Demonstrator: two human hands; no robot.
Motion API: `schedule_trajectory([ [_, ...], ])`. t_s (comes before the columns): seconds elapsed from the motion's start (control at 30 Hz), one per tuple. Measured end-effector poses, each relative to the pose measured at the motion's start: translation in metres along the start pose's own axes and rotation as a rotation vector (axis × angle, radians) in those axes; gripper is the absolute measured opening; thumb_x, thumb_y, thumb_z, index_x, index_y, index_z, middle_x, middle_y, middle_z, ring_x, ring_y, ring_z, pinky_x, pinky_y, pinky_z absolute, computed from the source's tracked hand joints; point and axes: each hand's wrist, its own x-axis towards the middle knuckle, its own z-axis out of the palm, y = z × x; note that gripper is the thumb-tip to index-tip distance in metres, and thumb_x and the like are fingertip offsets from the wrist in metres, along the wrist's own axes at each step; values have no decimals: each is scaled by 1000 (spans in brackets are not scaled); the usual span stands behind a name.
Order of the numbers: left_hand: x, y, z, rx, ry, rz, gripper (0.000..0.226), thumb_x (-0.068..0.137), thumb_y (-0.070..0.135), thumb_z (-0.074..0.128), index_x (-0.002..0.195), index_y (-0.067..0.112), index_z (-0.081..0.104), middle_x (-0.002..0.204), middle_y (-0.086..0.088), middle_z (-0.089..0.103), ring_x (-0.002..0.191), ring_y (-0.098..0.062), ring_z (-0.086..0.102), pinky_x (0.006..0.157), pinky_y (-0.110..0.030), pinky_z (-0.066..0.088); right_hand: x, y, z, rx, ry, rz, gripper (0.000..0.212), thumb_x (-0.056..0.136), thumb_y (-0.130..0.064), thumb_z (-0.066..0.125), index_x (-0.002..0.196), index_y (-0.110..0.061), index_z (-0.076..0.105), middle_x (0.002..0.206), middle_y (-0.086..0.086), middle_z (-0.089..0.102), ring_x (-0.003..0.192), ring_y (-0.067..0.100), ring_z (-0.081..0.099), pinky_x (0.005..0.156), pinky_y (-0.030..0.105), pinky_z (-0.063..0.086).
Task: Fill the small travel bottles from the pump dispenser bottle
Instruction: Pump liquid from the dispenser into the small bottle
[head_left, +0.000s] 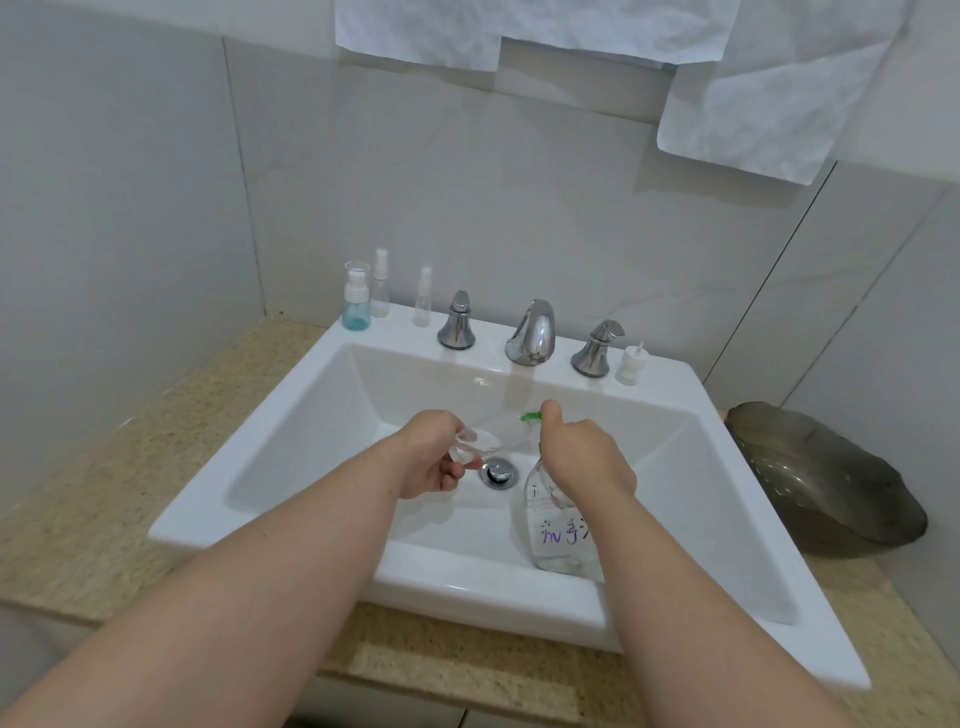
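Currently pumping and filling

Over at the left end of the sink (332, 364) rim, a blue-tinted bottle (356, 306), a tall spray bottle (381, 286) and a slim spray bottle (422, 299) are standing beside the left tap (456, 327). Above the basin, the left hand (434, 460) is curling its fingers round a small clear bottle (493, 436), tilting its mouth toward the green spout (531, 416). Just right of it, the right hand (587, 460) is closing over the top of the pump bottle (558, 540), with the thumb sticking up beside the spout. That bottle is standing upright inside the basin near the drain (500, 472), its base hiding behind the near rim. A white cap (631, 364) is sitting on the rim's right end, and a grey dish (826, 483) is lying on the counter (78, 467).
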Motion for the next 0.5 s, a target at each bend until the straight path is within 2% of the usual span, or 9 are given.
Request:
schedule_trajectory([
  [0.13, -3, 2, 1, 1, -2, 4, 21, 101, 12, 37, 106, 11, 57, 81, -16, 66, 53, -17, 39, 51, -25, 35, 1, -2, 0, -5, 0, -5, 54, 97, -52, 24, 86, -12, 57, 88, 4, 58, 78, 20, 53, 69, 35, 37],
  [0.33, -2, 1, 1, 3, 9, -7, 25, 102, 12, 34, 111, 10, 58, 85, -18, 67, 53, -17, 39, 52, -26, 35, -1, -3, -1, -10, 2, -13, 53, 97, -52, 25, 87, -11, 57, 87, 4, 58, 82, 24, 55, 72, 36, 39],
  [0.5, -6, 2, 2, 14, 4, -11, 24, 101, 10, 35, 108, 9, 58, 80, -16, 68, 54, -18, 38, 53, -26, 34, 0, -3, -1, -10, -6, -12, 52, 97, -51, 26, 89, -11, 58, 86, 4, 58, 74, 18, 51, 66, 34, 37],
])
